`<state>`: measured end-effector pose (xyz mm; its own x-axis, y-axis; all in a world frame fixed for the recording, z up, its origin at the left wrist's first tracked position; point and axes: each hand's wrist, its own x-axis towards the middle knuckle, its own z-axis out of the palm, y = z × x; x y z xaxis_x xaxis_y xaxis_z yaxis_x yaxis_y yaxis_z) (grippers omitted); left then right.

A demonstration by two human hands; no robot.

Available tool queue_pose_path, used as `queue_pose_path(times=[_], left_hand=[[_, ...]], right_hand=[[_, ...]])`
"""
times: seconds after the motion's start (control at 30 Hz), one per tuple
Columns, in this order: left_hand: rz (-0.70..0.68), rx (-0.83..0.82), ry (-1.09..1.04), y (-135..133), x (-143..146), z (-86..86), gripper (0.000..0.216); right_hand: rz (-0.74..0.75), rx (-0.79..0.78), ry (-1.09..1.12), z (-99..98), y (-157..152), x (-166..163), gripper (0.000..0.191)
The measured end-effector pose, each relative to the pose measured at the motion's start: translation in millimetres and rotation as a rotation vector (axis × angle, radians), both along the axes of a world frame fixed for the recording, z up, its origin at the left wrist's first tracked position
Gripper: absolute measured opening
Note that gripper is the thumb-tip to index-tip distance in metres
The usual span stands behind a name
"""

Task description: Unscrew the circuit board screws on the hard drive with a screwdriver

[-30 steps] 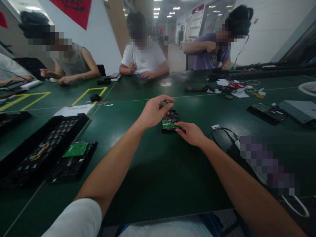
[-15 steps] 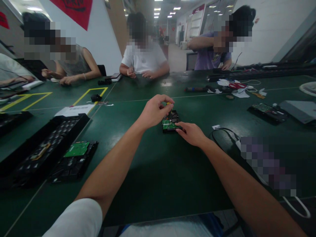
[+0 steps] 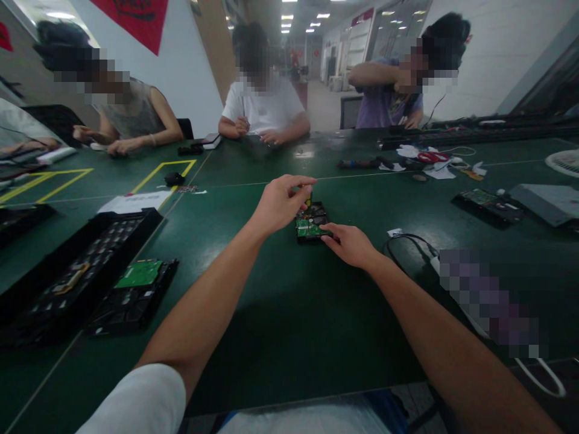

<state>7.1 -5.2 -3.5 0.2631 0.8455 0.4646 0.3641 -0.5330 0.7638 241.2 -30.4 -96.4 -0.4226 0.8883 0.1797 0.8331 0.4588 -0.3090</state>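
A black hard drive (image 3: pixel 311 224) with a green circuit board on top lies on the green table (image 3: pixel 289 301) in front of me. My left hand (image 3: pixel 281 205) hovers over its left side, fingers pinched round a small yellow-handled screwdriver (image 3: pixel 308 198) that stands upright on the drive. My right hand (image 3: pixel 350 244) rests at the drive's near right corner, with its fingers pressed on the edge.
A black tray (image 3: pixel 67 271) and another drive with a green board (image 3: pixel 136 289) lie at the left. More drives (image 3: pixel 491 205), a cable (image 3: pixel 407 247) and loose tools sit at the right. Three people are seated along the far side.
My left hand has shifted slightly on the screwdriver, fingers turning; the handle now shows lower under them. The right hand and the drive stay put. The person at the far right has raised an arm.
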Motion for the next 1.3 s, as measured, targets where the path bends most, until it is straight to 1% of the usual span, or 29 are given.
queue_pose_path(times=[0.27,0.37,0.47,0.67,0.77,0.97,1.1,1.3], left_hand=[[-0.059,-0.028,-0.044,-5.2,3.1,2.9,0.026],[-0.071,-0.046,-0.013,-5.5,3.7,2.6,0.023],[-0.064,-0.048,0.017,-4.4,3.3,1.5,0.024],[-0.040,0.030,0.031,0.6,1.1,-3.2,0.019],[-0.060,0.066,0.060,2.2,0.1,-4.7,0.014],[-0.068,-0.033,-0.030,-2.8,2.4,-2.7,0.024],[-0.097,-0.068,-0.025,-3.6,4.5,-1.5,0.021],[-0.063,-0.040,-0.005,-1.5,4.4,-2.2,0.022]], right_hand=[[0.003,0.002,0.001,-2.8,1.4,-0.1,0.042],[0.004,0.002,-0.007,-1.2,0.8,-0.3,0.042],[0.006,-0.003,-0.005,1.5,-0.7,-0.6,0.042],[0.004,0.005,0.005,2.3,-1.7,-1.3,0.041],[0.005,0.007,-0.003,1.4,-1.2,-1.3,0.041],[-0.004,-0.006,-0.005,1.5,-1.4,-1.4,0.042],[0.002,-0.007,-0.005,3.0,-1.9,-1.5,0.043],[-0.003,-0.007,-0.006,4.0,-2.9,-1.9,0.042]])
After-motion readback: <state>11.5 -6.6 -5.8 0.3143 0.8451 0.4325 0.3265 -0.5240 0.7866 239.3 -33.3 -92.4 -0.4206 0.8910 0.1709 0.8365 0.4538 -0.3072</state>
